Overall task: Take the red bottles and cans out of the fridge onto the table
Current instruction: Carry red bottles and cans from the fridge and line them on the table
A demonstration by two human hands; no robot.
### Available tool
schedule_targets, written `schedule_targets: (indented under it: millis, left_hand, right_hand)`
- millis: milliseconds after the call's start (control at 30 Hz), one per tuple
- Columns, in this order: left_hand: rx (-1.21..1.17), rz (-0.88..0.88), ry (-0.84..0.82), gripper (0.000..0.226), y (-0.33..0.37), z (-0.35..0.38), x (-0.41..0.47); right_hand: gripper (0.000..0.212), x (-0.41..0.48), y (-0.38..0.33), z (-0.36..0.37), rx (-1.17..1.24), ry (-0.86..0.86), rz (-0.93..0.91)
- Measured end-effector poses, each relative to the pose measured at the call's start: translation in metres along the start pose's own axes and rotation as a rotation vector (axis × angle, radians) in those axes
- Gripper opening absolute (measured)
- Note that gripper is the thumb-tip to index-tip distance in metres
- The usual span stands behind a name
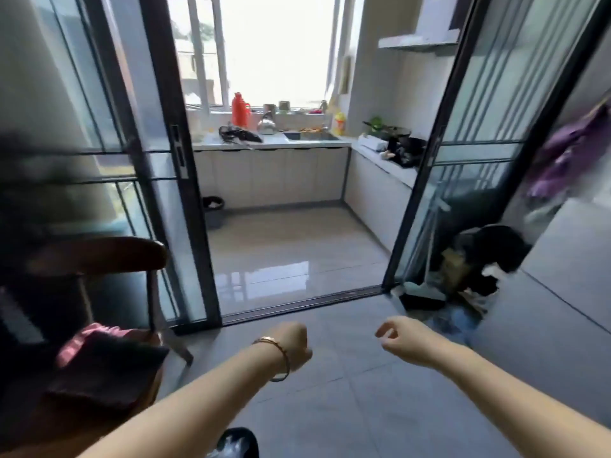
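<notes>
No fridge, table, red bottles or cans show in this view. Both my arms reach forward over the grey tiled floor. My left hand [294,345], with a gold bracelet at the wrist, is curled into a loose fist and holds nothing. My right hand [401,338] is also empty, its fingers bent and slightly apart. A red thermos jug [240,109] stands far off on the kitchen counter [274,145] by the window.
An open sliding glass door [180,193] leads into a small kitchen with a sink and a kettle [266,124]. A wooden chair [99,259] with a dark cushion stands at my left. A dustpan and dark bags [476,269] lie at the right door frame.
</notes>
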State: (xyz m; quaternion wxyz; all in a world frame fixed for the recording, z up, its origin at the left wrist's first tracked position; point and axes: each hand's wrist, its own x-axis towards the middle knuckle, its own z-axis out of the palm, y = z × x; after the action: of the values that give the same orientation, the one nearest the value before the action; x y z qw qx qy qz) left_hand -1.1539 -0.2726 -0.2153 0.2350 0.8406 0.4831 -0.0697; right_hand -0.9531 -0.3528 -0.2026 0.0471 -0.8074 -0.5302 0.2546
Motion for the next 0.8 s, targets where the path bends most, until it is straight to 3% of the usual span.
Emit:
schedule_targets:
  millis: [400, 800]
  left_hand:
    - [0.191, 0.491, 0.101, 0.029, 0.421, -0.044, 0.178]
    - [0.107, 0.863, 0.186, 0.008, 0.712, -0.064, 0.376]
  right_hand:
    - [0.026, -0.025, 0.334, -0.243, 0.085, 0.392, 0.416]
    - [0.025, 0.044, 0.542, -0.42, 0.043, 0.658, 0.72]
